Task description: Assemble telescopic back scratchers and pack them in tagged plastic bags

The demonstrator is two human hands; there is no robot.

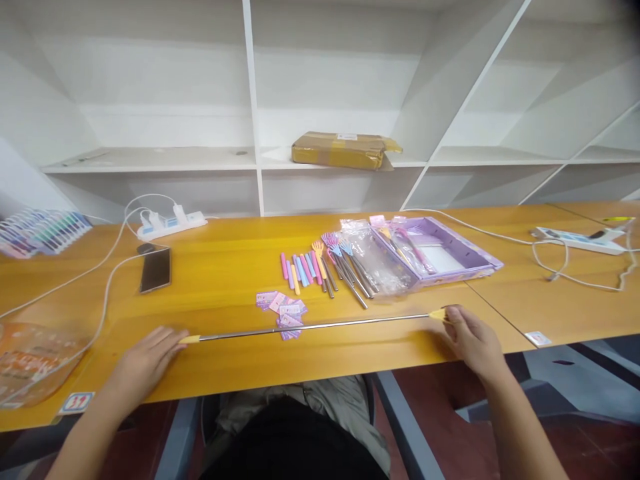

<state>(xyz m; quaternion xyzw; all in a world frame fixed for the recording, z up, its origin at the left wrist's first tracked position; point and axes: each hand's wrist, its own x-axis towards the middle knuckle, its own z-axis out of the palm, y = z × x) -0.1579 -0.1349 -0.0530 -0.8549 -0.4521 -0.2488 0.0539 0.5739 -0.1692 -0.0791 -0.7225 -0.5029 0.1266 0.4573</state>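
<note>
A long thin metal telescopic rod [315,326] with yellow ends stretches across the front of the wooden table [225,267], fully extended. My left hand [147,357] is closed on its left yellow end. The fingers of my right hand [470,337] pinch its right yellow end. Under the rod's middle lie several small pink and purple cards [283,308]. Behind them sits a row of collapsed scratchers with coloured handles [320,267] and metal stems.
A purple tray [440,250] with clear plastic bags [370,257] stands right of centre. A phone [155,268] on a cable and a power strip [173,223] lie at left. A second strip [580,240] is at right. A cardboard parcel [345,150] rests on the shelf.
</note>
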